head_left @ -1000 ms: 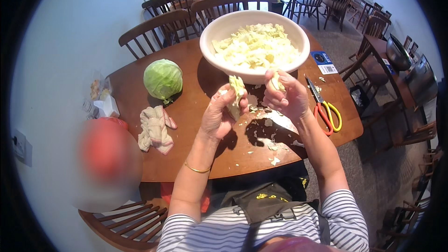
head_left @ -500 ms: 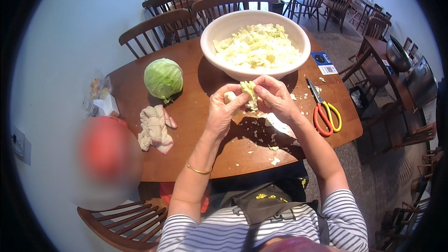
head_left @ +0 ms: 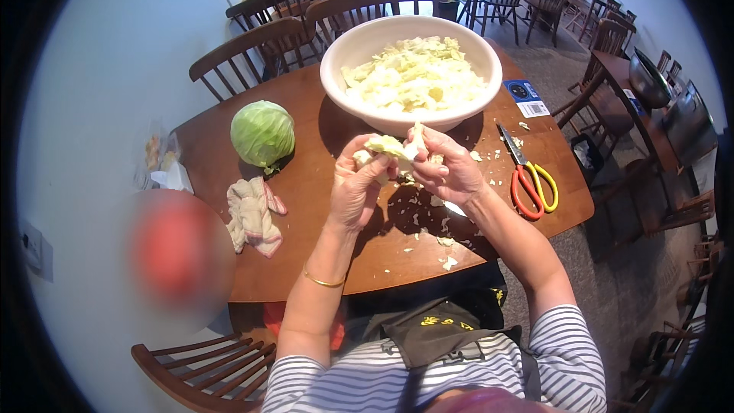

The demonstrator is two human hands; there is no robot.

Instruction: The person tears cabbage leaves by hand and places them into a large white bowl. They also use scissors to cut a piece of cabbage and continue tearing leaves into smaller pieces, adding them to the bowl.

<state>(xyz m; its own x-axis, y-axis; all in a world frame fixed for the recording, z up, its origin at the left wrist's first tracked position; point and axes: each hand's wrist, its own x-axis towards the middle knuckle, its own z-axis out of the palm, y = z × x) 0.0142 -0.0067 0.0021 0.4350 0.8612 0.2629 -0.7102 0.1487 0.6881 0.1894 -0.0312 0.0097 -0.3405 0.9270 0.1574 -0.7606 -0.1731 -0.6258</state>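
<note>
Just in front of a big white bowl (head_left: pixel 334 80), my two hands meet over the table. A pale yellow-green cabbage piece (head_left: pixel 388 145) is pinched by my left hand (head_left: pixel 358 191), which also has a whitish bit against its fingers. My right hand (head_left: pixel 451 168) grips a whitish strip of cabbage (head_left: pixel 417 138) at the other end, its fingers curled. Torn cabbage (head_left: pixel 420 76) heaps inside the bowl. Small cabbage scraps (head_left: pixel 448 263) are scattered on the wood below my hands. A white object beneath my right wrist is mostly hidden.
A whole green cabbage (head_left: pixel 262 134) sits at the left, with beige work gloves (head_left: pixel 252 214) nearer me. Scissors with red and yellow handles (head_left: pixel 527 176) lie at the right, by a blue-and-white card (head_left: pixel 527 98). Wooden chairs (head_left: pixel 245 57) stand beyond the brown table (head_left: pixel 306 268).
The cabbage between my hands has gone from upright to spread sideways, with a strip now raised in my right fingers. My right hand has turned. The whole view has shifted slightly.
</note>
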